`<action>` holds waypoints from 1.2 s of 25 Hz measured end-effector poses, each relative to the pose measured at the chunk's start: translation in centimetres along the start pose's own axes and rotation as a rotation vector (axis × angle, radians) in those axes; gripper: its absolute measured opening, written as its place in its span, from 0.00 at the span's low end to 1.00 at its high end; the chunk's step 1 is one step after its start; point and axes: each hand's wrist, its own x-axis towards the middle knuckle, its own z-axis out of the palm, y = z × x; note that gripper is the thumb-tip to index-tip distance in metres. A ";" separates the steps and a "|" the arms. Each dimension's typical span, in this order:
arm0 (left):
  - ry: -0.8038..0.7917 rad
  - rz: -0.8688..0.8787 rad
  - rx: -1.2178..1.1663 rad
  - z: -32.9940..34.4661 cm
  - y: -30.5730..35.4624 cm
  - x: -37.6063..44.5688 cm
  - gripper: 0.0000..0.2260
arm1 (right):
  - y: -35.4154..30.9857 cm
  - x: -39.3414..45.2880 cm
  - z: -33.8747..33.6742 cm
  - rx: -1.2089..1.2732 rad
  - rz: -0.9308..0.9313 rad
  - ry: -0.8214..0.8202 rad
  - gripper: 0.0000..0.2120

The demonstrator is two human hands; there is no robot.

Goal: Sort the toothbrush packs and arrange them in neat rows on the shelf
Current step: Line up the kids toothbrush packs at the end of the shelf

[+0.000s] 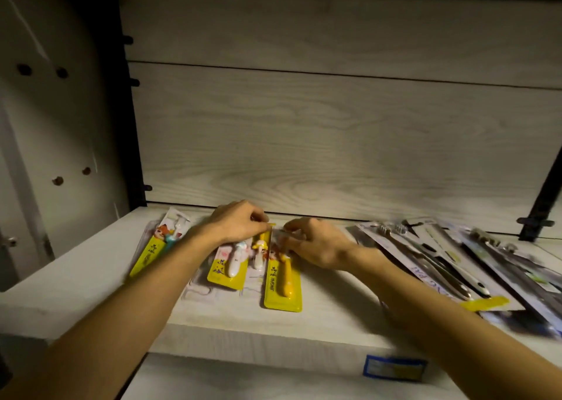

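Note:
Three yellow children's toothbrush packs lie on the pale wooden shelf (76, 281): one at the left (155, 247), one in the middle (226, 270), and one on the right (282, 281) holding a yellow brush. My left hand (240, 220) pinches the top edge of the right yellow pack near the back panel. My right hand (316, 244) rests on that same pack's upper right side, fingers curled on its top. A loose overlapping pile of grey and black adult toothbrush packs (456, 263) lies to the right.
The shelf's wood-grain back panel (334, 141) stands close behind my hands. A black bracket (535, 221) sits at the right rear. A blue price label (395, 367) is stuck on the shelf's front edge. A lower shelf shows below.

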 end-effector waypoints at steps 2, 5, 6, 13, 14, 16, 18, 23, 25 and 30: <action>0.033 0.039 -0.001 0.6 -1.4 0.7 0.18 | 0.7 0.4 0.2 0.045 -0.009 0.014 0.19; 0.030 0.118 0.060 0.6 -2.6 1.5 0.29 | 2.8 1.0 -0.1 0.071 -0.029 0.003 0.17; 0.010 0.138 0.086 0.6 -2.7 1.7 0.31 | 3.2 1.2 -0.2 0.058 -0.027 0.003 0.17; -0.074 0.145 -0.076 0.6 -2.3 0.9 0.35 | 3.6 1.7 0.3 0.036 -0.029 0.031 0.17; -0.047 0.135 -0.105 0.6 -2.2 0.9 0.31 | 3.7 1.7 0.3 0.038 -0.031 0.032 0.17; 0.013 0.136 -0.150 0.8 -2.1 0.9 0.18 | 3.8 1.7 0.3 0.040 -0.028 0.032 0.17; 0.051 0.153 -0.189 0.8 -2.0 0.8 0.08 | 3.9 1.7 0.3 0.033 -0.032 0.027 0.17; -0.120 0.145 -0.363 -0.4 -1.4 -0.2 0.16 | 4.0 1.7 0.3 0.042 -0.038 0.015 0.17; -0.256 0.140 -0.444 -1.0 -1.0 -0.8 0.23 | 4.3 1.9 0.3 0.044 -0.042 0.013 0.17; -0.378 0.234 -0.304 -1.8 -1.0 -1.4 0.27 | 4.6 2.0 0.1 0.050 -0.044 0.015 0.16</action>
